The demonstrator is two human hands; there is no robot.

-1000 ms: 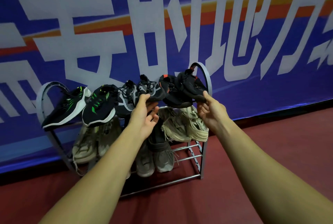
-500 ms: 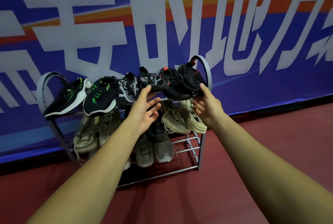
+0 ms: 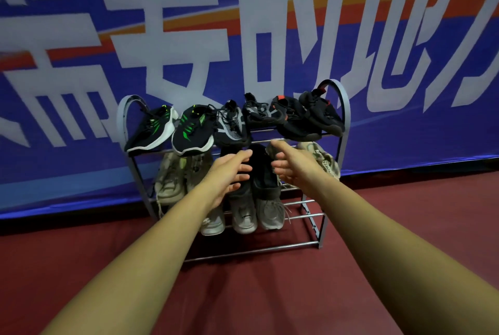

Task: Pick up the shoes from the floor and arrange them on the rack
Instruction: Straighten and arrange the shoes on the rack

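Black fabric shows in the gap between the two hands, where a dark pair of shoes point(image 3: 263, 170) stands on the middle shelf. The left hand point(image 3: 232, 172) and right hand point(image 3: 294, 164) are both spread wide with loose, straight fingers and palms facing each other. Neither grips anything; whether any fingertip brushes the dark pair I cannot tell.

Around them stands the rack point(image 3: 343, 97), made of thin grey metal rods with an arched hoop at each end. At twelve o'clock from the hands, its top shelf carries six shoes with their toes tilted down. From ten o'clock to two o'clock these are two black shoes with green stripes point(image 3: 172, 132) and white soles, two grey-and-black mesh shoes point(image 3: 235, 127), and two matte black shoes with red tabs point(image 3: 310, 118).

On the middle shelf, beige shoes point(image 3: 170, 181) sit at nine o'clock and another beige shoe point(image 3: 328, 163) at three o'clock. At six o'clock, soft grey shoes point(image 3: 256, 212) hang over the lower rods.

Beyond the rack lie a dark red floor point(image 3: 391, 226) and a glossy blue banner point(image 3: 67, 108) with big white characters and an orange stripe.
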